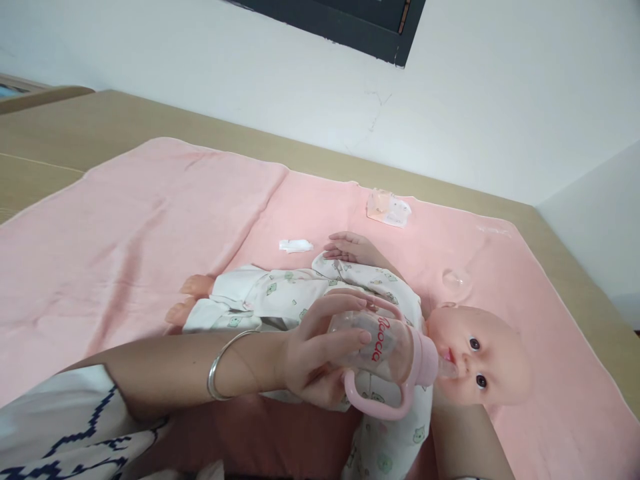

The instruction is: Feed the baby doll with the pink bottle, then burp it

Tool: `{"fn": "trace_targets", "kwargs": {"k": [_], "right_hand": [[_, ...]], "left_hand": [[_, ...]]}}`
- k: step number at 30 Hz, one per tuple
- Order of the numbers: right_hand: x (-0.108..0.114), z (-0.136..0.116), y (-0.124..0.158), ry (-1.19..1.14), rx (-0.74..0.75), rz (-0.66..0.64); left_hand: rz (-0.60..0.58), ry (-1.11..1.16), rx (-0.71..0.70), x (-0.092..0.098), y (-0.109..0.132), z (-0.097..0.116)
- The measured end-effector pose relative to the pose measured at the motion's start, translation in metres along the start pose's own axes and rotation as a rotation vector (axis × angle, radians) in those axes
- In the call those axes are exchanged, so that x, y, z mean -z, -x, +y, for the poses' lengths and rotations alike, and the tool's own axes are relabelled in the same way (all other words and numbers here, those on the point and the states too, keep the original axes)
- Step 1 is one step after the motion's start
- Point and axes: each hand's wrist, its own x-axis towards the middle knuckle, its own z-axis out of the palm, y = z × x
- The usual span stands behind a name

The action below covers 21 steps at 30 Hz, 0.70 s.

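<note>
- Probably the doll (400, 287) carries the biggest risk: lying with feet toward 8 o'clock and head toward 4, it could roll or sag if the supporting right arm (470, 443) tips. The right hand (353, 248), beyond its body, clasps nothing that shows; the fingers lie extended, close together.
- Next, the bottle (393, 353), at 5 o'clock, could swing or slip, because the left hand (320, 350) has its fingers clamped on the base end, while the lower handle (383, 414) looks ungripped.
- Smaller still, the teat (447, 367) sits at the doll's mouth (449, 353) and could slide off or bend, should the head turn or the bottle dip.
- Counted: one table (55, 133), showing from 9 o'clock over the top to 3.
- One blanket (210, 207), spread beneath the doll and well out toward 9.
- One doll, across the lower half.
- One bottle, with one teat.
- Two hands: left at 6 o'clock, right just off centre toward 3.
- One packet (390, 209), at 2 o'clock.
- One clear cap (456, 283), or so it looks, between 3 and 4.
- One white roll (295, 246), near centre toward 9; its nature I cannot tell.
</note>
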Motion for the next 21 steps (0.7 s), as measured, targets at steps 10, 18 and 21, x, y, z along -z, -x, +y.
{"fn": "trace_targets", "kwargs": {"k": [10, 18, 21], "right_hand": [[-0.0011, -0.0013, 0.0023, -0.014, -0.003, 0.007], [-0.0032, -0.0044, 0.0065, -0.001, -0.013, 0.016], [-0.0033, -0.0058, 0.0069, 0.003, -0.013, 0.016]], "left_hand": [[-0.001, -0.026, 0.002, 0.0008, -0.0014, -0.0009], [-0.002, -0.018, -0.002, 0.0006, -0.0016, -0.0011], [0.003, -0.024, -0.016, 0.0008, -0.0030, -0.0012]]}}
